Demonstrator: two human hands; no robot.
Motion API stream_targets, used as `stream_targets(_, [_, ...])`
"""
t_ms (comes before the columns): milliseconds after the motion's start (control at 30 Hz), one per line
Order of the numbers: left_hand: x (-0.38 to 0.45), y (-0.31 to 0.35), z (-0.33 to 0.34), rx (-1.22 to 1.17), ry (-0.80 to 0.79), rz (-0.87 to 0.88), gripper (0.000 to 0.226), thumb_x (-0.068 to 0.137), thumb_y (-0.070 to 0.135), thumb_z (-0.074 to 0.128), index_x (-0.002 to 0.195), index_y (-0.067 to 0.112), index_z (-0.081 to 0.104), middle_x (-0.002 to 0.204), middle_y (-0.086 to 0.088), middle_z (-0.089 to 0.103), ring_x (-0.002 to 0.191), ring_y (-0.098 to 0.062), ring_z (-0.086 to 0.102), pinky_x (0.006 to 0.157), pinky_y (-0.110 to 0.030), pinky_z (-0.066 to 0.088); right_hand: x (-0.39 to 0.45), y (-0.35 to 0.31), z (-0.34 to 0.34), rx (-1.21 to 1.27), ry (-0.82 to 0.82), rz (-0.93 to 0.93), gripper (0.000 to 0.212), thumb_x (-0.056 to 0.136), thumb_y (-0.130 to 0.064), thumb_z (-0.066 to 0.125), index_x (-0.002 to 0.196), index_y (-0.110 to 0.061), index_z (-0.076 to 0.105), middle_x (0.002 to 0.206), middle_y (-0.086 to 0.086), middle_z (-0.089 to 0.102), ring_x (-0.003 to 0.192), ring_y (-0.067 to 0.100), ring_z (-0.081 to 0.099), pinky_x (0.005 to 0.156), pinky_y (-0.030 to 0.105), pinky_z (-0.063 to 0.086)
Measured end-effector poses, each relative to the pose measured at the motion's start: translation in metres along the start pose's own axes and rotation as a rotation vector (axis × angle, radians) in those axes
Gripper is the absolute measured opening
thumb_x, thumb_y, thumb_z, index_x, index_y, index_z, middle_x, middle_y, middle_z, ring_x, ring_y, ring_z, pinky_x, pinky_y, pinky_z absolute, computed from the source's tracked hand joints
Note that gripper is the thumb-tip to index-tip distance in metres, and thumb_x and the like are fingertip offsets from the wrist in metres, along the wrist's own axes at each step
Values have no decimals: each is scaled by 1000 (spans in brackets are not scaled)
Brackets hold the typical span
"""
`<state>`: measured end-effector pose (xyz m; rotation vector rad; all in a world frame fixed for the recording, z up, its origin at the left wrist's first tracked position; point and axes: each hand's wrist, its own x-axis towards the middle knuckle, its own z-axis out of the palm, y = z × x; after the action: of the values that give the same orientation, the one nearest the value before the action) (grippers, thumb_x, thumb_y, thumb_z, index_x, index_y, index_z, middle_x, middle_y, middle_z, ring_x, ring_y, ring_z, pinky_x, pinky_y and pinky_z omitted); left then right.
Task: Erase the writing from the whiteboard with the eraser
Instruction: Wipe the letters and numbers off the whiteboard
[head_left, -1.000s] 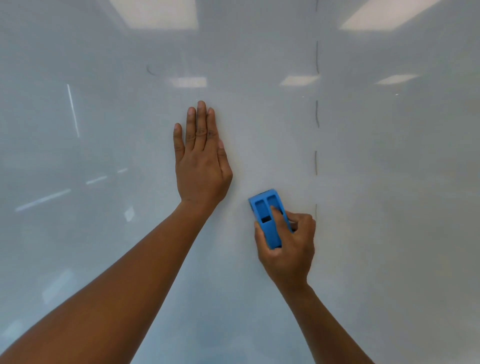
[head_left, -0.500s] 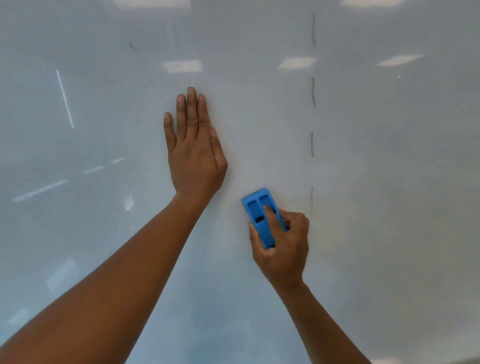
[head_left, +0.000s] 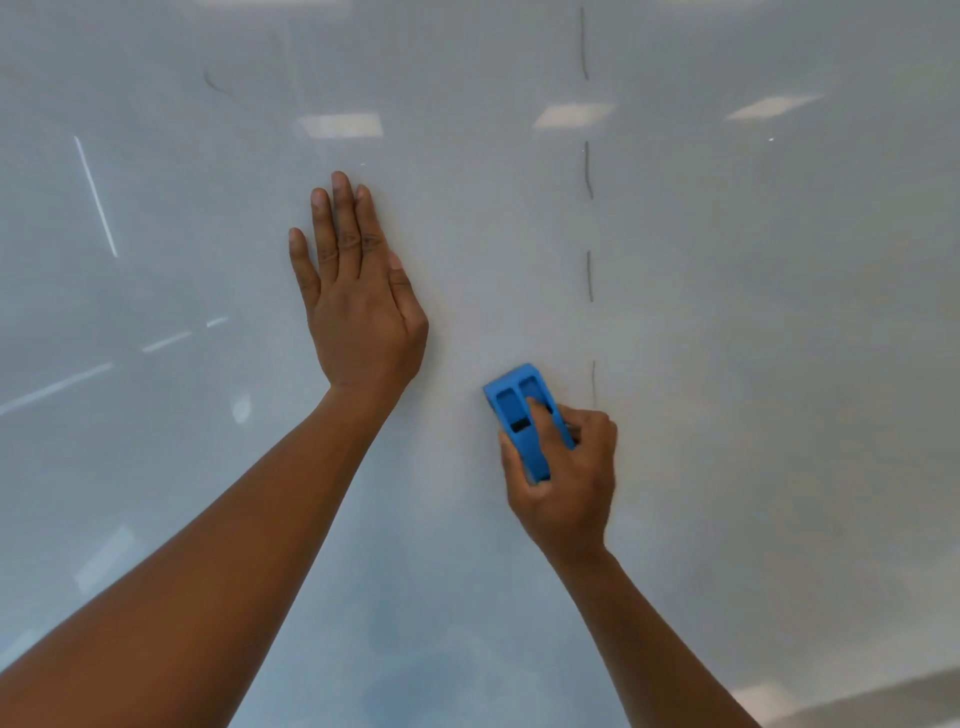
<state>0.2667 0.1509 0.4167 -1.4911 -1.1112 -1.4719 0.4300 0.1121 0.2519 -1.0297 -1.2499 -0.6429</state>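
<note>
The whiteboard (head_left: 753, 364) fills the view. My right hand (head_left: 566, 478) grips a blue eraser (head_left: 517, 410) pressed flat on the board, just left of the lowest dash. A dashed vertical line of dark marker strokes (head_left: 588, 171) runs up the board right of centre. A faint curved mark (head_left: 214, 85) sits at the upper left. My left hand (head_left: 358, 291) lies flat on the board with fingers together and holds nothing.
Ceiling lights reflect as bright patches on the glossy board. The board's lower edge (head_left: 872, 696) shows at the bottom right corner.
The view has tilted down slightly, so the dashes sit lower in the frame. My right hand and the eraser stay beside the lowest dash. My left hand stays flat.
</note>
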Motion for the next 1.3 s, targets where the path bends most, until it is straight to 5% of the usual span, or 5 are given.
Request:
stream_targets(300, [0,9,3,-1,5,-41,58,102,15,29,158,4,16,166,-12,14,155,-28,8,126,-50,3,65,31,-12,31,236,168,48,84,-31,75,124,-10,61,105,14,47,86,30,53,64,41,54])
stream_targets(567, [-7,29,9,-3,-60,29,59,104,20,31,157,1,12,166,-19,9,154,-34,4,124,-54,-1,13,20,-11,-2,-12,-57,45,82,-33,76,120,-12,66,104,10,51,93,22,50,69,35,53])
stream_targets(867, [-4,37,14,-2,-73,72,58,105,20,28,158,2,12,166,-16,10,154,-32,5,125,-52,-1,22,26,-10,46,168,202,50,84,-32,74,127,-10,61,106,5,40,89,25,50,65,37,55])
stream_targets(1133, [-6,39,16,-12,-49,61,56,105,19,28,157,1,15,166,-17,13,154,-32,9,125,-51,3,-42,5,-2,14,-146,-133,45,80,-34,73,121,-21,60,112,4,50,93,21,50,73,36,52])
stream_targets(1300, [-6,36,15,-3,-55,86,56,105,18,28,157,1,15,166,-17,13,154,-30,8,125,-49,1,-42,46,-23,-6,-6,45,40,79,-29,75,115,-10,69,108,8,47,94,27,51,73,40,53])
